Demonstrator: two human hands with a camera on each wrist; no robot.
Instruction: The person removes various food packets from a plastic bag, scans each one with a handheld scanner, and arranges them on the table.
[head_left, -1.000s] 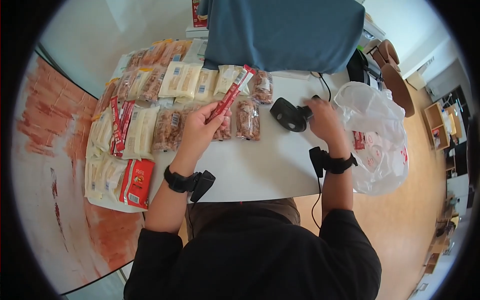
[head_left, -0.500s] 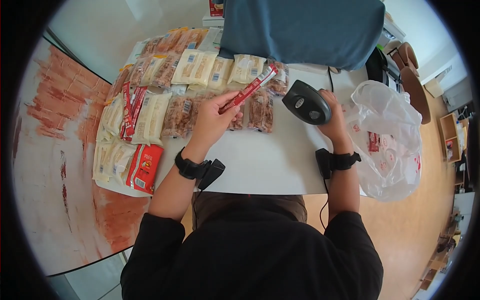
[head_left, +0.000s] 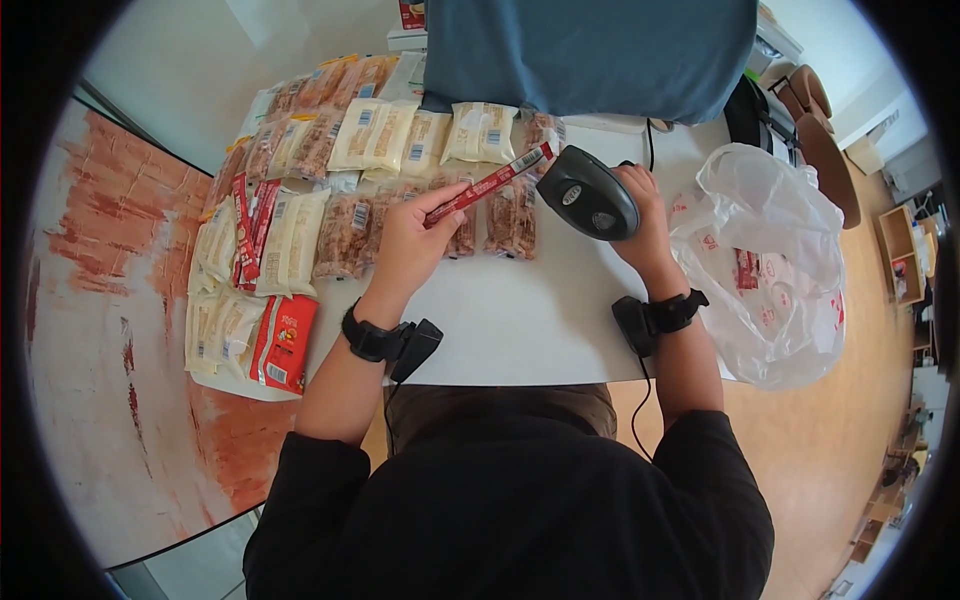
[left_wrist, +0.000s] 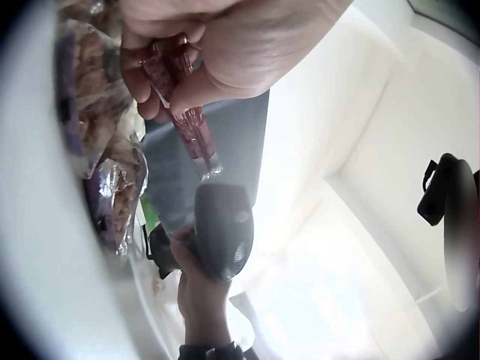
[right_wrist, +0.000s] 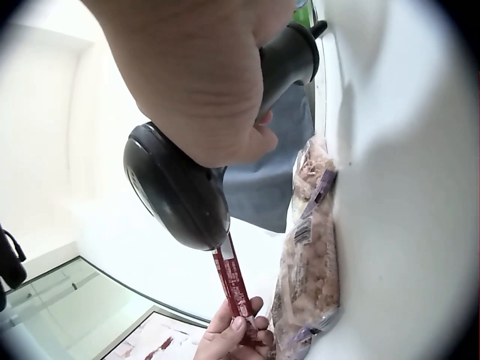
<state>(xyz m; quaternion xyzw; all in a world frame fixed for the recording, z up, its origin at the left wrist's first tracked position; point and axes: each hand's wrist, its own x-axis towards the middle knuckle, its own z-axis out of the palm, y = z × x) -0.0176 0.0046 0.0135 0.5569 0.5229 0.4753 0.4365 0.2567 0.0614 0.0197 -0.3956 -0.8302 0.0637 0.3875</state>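
My left hand point(head_left: 418, 240) pinches a slim red stick packet point(head_left: 490, 187) by its lower end, above the table. The packet's far end, with a barcode, points at the head of a black handheld scanner point(head_left: 590, 195). My right hand point(head_left: 645, 225) grips the scanner by its handle. In the left wrist view the packet point(left_wrist: 196, 135) slants toward the scanner point(left_wrist: 223, 229), its tip just short of it. The right wrist view shows the scanner head point(right_wrist: 176, 187) overlapping the packet's end point(right_wrist: 234, 281); whether they touch I cannot tell.
Packs of cream-coloured point(head_left: 372, 137) and brown food point(head_left: 512, 218) cover the table's left and back. Two red sticks point(head_left: 245, 235) lie on packs, near a red packet point(head_left: 284, 340). A blue cloth point(head_left: 590, 60) hangs behind. A clear plastic bag point(head_left: 775, 330) lies at right.
My right hand has lifted the scanner off the table and brought it left to the stick packet. The packet in my left hand has tilted flatter, its tip now beside the scanner head.
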